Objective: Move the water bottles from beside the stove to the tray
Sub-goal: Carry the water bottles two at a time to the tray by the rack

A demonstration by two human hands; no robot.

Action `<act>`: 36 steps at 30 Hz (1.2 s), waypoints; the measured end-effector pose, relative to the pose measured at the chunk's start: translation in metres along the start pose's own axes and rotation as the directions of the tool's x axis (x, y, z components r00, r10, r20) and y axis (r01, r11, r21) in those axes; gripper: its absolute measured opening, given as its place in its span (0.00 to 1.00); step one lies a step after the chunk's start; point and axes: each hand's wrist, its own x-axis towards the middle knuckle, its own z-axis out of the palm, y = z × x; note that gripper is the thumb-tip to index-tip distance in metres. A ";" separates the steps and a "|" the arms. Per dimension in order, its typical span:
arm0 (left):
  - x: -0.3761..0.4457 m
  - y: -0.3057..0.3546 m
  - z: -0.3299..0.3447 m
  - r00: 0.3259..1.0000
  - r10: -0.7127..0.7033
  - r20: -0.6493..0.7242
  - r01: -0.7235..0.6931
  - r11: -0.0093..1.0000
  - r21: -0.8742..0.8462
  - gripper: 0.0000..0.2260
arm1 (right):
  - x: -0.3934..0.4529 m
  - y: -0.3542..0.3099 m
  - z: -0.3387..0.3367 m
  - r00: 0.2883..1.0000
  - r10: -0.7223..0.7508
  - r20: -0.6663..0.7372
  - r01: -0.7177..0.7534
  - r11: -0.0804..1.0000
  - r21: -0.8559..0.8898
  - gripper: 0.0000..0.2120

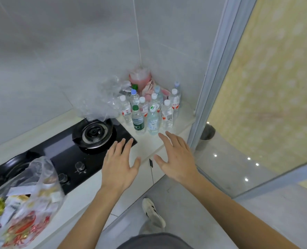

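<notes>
Several clear water bottles (pixel 153 112) stand upright in a cluster on the pale countertop, in the corner to the right of the black gas stove (pixel 64 155). Most have white caps; one at the front has a green cap (pixel 137 118). My left hand (pixel 119 165) hovers over the stove's right edge with fingers spread and nothing in it. My right hand (pixel 176 158) is held open just in front of the bottles, a short gap from the nearest one, also holding nothing. No tray is in view.
A pink-filled plastic jug (pixel 140 79) and crumpled clear bags (pixel 102 101) sit behind the bottles in the corner. A plastic bag of packets (pixel 23 203) lies on the counter at lower left. A sliding glass door frame (pixel 208 87) borders the counter on the right.
</notes>
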 end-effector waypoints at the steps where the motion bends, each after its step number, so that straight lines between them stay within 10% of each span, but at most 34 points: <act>1: 0.014 -0.001 0.006 1.000 -0.003 0.008 0.003 1.000 -0.013 0.33 | 0.014 0.004 0.002 1.000 -0.003 0.012 0.003 1.000 -0.003 0.37; 18: 0.245 -0.052 0.081 0.962 -0.078 0.261 0.162 0.935 -0.316 0.32 | 0.232 0.054 0.068 0.940 0.191 0.281 -0.250 0.950 0.189 0.42; 36: 0.297 -0.076 0.153 0.894 -0.167 0.415 0.392 0.737 -0.550 0.30 | 0.285 0.069 0.123 0.927 0.243 0.285 -0.329 0.891 0.312 0.39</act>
